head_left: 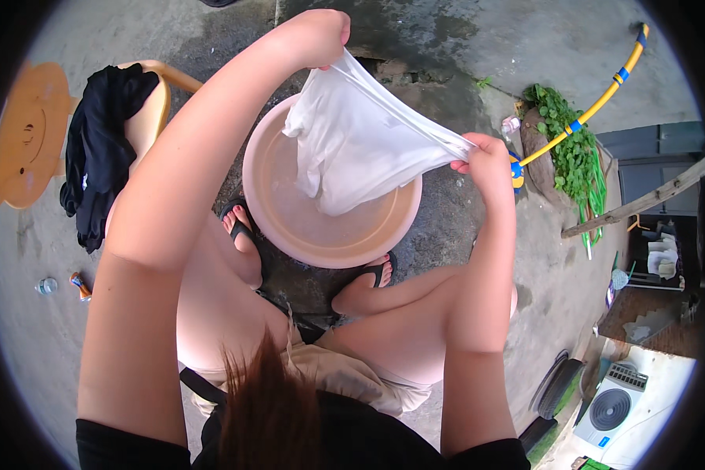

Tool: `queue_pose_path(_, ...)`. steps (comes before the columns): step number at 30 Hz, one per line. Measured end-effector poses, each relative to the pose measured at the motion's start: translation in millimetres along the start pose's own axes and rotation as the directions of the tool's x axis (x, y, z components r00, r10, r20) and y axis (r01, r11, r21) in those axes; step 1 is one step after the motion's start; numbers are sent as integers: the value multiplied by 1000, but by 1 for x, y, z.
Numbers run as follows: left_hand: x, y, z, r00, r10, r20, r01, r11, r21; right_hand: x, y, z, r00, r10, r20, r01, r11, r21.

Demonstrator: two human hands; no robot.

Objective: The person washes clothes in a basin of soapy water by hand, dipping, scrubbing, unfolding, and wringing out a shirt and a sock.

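A wet white cloth (360, 141), perhaps a garment, is stretched between my two hands. My left hand (319, 37) grips its upper left corner, fingers closed. At the right end, my right hand (482, 162) is closed round the edge, lower than the left. Between them the upper edge is pulled taut, and the rest hangs in folds. Below it stands a round pink basin (260, 211) with cloudy water (321, 231) inside. The cloth's lower part hangs over the basin; I cannot tell whether it touches the water.
At the left, dark clothing (106, 141) drapes over a chair (158, 102) with an orange bear-shaped back (27, 137). A yellow-and-blue pole (591, 110) stands to the right, beside leafy greens (560, 133). My sandalled feet (243, 243) flank the basin on wet concrete (439, 235).
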State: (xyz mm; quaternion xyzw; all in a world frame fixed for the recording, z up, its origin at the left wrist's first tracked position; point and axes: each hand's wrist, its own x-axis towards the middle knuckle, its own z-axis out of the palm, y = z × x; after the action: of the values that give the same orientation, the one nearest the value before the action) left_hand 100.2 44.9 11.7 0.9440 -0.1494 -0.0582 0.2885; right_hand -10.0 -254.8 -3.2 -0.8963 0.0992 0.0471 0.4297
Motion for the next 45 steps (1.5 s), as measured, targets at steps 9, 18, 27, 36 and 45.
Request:
queue_pose_path(9,-16,26,-7,987,53,-151,-48,998,32,-10,-1,1,960,-135,-247,168,979,117)
queue_pose_path(18,-32,-96,203,972,-23,232,-82,898,433,47,134,133,963,120,241,11,877,-481)
queue_pose_path(27,-126,-144,344,943,34,331,-195,862,468,-7,255,259,920,78,384,146,841,-521)
queue_pose_path(36,-130,-193,367,849,-22,529,-190,920,342,-40,301,299,865,81,495,265,764,-588)
queue_pose_path(45,-143,-179,387,810,57,584,-234,944,233,-34,290,297,834,247,493,150,760,-633)
